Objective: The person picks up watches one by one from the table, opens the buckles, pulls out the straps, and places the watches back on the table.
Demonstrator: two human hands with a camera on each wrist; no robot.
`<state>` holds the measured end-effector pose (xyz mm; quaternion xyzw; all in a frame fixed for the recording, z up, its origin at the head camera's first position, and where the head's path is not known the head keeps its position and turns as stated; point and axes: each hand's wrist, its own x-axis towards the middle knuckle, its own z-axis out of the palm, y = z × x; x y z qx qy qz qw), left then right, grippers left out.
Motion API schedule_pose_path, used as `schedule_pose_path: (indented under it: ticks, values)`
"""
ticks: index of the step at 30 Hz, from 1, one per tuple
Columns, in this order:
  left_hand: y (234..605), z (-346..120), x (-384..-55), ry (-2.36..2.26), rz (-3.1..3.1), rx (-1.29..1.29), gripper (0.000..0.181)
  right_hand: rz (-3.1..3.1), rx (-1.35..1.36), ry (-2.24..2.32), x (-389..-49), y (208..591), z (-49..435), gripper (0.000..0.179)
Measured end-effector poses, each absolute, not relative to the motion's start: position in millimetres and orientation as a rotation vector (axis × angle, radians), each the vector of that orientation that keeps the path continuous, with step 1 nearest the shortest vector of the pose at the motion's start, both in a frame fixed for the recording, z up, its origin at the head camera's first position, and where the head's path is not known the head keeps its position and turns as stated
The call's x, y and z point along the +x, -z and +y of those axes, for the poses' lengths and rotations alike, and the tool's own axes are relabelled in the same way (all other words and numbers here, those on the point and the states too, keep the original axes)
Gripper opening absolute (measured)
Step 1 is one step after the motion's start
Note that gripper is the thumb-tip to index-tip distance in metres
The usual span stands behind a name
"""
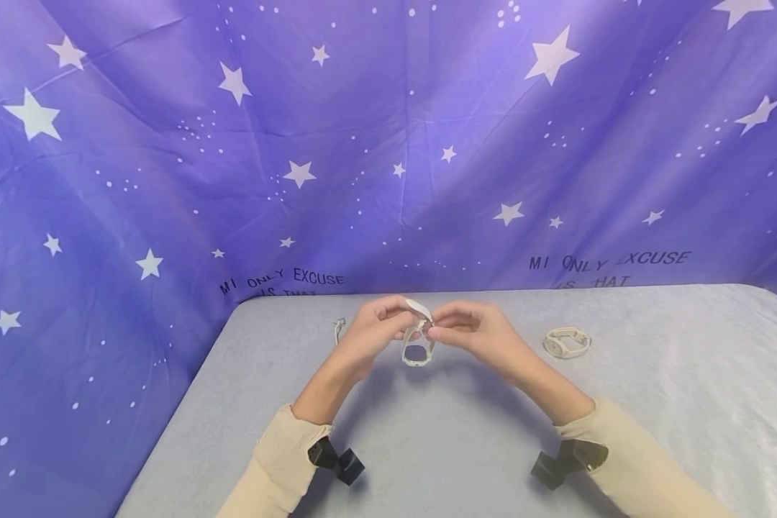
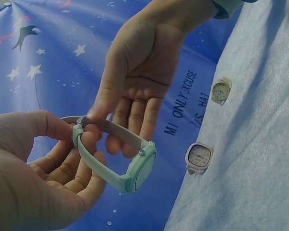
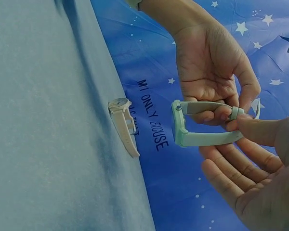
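A pale green wristwatch (image 2: 139,171) hangs between both hands above the table, its case lowest and its strap looped upward. With thumb and fingers the left hand (image 1: 372,331) pinches the strap (image 2: 101,166) at the keeper loop near the buckle (image 2: 82,119). From the other side, the right hand (image 1: 482,327) pinches the strap's holed part (image 2: 123,132) close to that buckle. The right hand's other fingers (image 3: 236,163) extend loosely below the strap in the right wrist view. The fingertips of the two hands nearly meet at the strap.
A beige round-faced watch (image 1: 566,342) lies on the grey cloth-covered table (image 1: 447,446) at right. A pinkish square-faced watch (image 2: 199,156) appears nearby in the left wrist view. Left of the hands lies another watch (image 3: 123,125). A purple starry curtain (image 1: 395,144) hangs behind.
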<state>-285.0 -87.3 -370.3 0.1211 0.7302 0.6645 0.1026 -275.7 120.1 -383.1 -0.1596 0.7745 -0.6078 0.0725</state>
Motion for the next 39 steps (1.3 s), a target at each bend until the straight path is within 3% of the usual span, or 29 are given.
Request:
schedule_pose_path:
  ticks: [27, 39]
  values:
    - [367.7, -89.8, -289.3, -1.979, 2.097, 0.335, 0.013, 2.368, -0.530, 1.797, -279.2, 377.2, 125.9, 0.030]
    - [371.1, -89.4, -287.7, -1.949, 2.083, 0.386, 0.021, 2.254, -0.492, 1.881, -277.3, 378.5, 122.9, 0.035]
